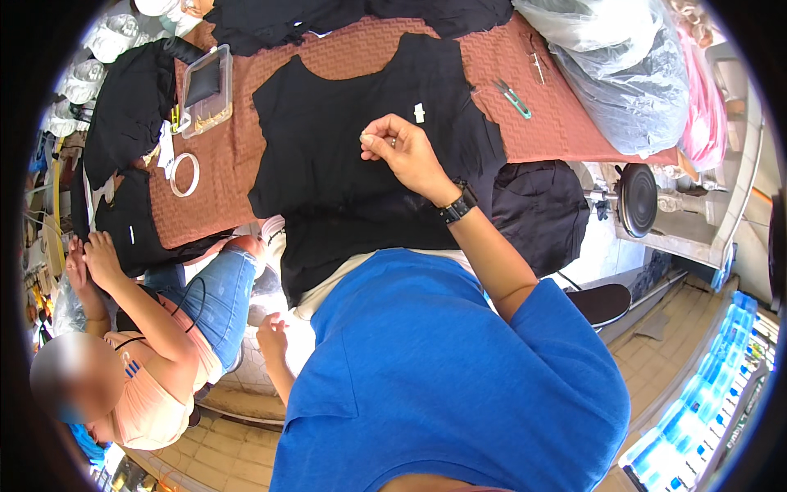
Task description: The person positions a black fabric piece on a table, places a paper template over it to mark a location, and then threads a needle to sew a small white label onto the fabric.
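At nine o'clock a seated person [147, 361] in a peach top bends over dark cloth, their hands near the tabletop's [205, 205] left edge. On that brown patterned tabletop lie a white ring [184, 175] and, at eleven o'clock, a clear plastic box [206, 90]. My left hand [272, 336] hangs low at seven o'clock, off the tabletop, fingers loosely curled; I cannot tell whether it holds anything. The black garment [344, 156] lies flat in the middle, its long axis running from twelve to six o'clock, neckline pointing to twelve, lower end draped off the edge toward me. A small white tag [420, 112] sits on it. My right hand [403, 149] hovers over the garment, thumb and forefinger pinched tight on something too small to make out. Green-handled snips [514, 98] lie at one o'clock beside bagged bundles [623, 74].
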A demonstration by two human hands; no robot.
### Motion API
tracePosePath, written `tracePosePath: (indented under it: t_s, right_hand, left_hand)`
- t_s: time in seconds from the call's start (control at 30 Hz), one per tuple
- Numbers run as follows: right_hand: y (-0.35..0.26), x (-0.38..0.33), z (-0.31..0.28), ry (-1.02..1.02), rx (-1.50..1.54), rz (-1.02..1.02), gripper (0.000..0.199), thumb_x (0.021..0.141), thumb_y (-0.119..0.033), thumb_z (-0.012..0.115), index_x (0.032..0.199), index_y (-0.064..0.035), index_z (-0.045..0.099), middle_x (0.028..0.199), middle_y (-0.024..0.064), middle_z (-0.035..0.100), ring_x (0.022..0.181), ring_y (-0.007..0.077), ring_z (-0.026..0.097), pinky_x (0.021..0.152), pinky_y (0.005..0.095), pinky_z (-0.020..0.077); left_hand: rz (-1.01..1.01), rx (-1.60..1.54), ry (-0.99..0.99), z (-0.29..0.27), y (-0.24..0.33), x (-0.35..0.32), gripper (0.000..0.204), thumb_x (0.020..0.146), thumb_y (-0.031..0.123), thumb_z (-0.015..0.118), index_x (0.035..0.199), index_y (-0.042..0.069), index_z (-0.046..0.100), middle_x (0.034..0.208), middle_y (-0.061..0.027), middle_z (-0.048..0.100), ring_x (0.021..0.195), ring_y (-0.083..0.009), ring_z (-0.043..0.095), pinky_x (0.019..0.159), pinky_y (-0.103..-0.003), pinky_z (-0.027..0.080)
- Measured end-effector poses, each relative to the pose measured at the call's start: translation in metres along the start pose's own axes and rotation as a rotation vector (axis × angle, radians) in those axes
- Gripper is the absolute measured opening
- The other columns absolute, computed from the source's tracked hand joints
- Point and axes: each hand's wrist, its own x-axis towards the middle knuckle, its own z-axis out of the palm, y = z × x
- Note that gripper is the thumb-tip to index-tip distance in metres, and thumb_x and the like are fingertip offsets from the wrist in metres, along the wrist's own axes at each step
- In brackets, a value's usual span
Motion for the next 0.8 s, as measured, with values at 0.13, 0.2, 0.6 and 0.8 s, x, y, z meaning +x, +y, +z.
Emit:
tracePosePath:
  t_s: [0.13, 0.2, 0.6, 0.8]
  right_hand:
    - [-0.004, -0.003, -0.001, 0.049, -0.229, -0.157, 0.007, 0.095, -0.006, 0.069, 0.099, 0.0002, 0.071, 0.091, 0.0036, 0.065, 0.081, 0.0120, 0.065, 0.072, 0.0284, 0.0520]
    - [-0.021, -0.009, 0.007, -0.077, -0.429, -0.294, 0.008, 0.094, -0.005, 0.070, 0.101, -0.0012, 0.072, 0.090, 0.0050, 0.066, 0.082, 0.0148, 0.064, 0.074, 0.0290, 0.0515]
    - [-0.055, -0.026, 0.032, -0.177, -0.795, -0.529, 0.016, 0.089, 0.006, 0.060, 0.101, -0.0014, 0.054, 0.090, 0.0172, 0.061, 0.087, 0.0384, 0.059, 0.075, 0.0465, 0.0480]
    - [-0.058, -0.012, 0.035, -0.182, -0.781, -0.542, 0.017, 0.090, 0.006, 0.061, 0.103, -0.0004, 0.052, 0.091, 0.0193, 0.062, 0.086, 0.0383, 0.060, 0.075, 0.0460, 0.0493]
  left_hand:
    - [0.428, 0.132, 0.406, -0.075, 0.102, 0.002, 0.041, 0.087, 0.003, 0.073, 0.127, 0.002, 0.064, 0.129, -0.0210, 0.063, 0.121, -0.0408, 0.057, 0.104, -0.044, 0.045]
    - [0.515, -0.264, 0.341, -0.121, 0.178, -0.001, 0.037, 0.090, 0.004, 0.071, 0.126, 0.000, 0.064, 0.126, -0.0183, 0.064, 0.115, -0.0371, 0.061, 0.100, -0.041, 0.047]
    - [1.100, -0.385, 0.296, -0.132, 0.350, 0.035, 0.018, 0.083, 0.000, 0.075, 0.098, 0.001, 0.067, 0.090, -0.0111, 0.071, 0.085, -0.0276, 0.068, 0.076, -0.038, 0.054]
    - [1.063, -0.441, 0.302, -0.134, 0.353, 0.043, 0.013, 0.083, -0.003, 0.073, 0.095, -0.001, 0.067, 0.087, -0.0123, 0.067, 0.082, -0.0284, 0.066, 0.075, -0.039, 0.052]
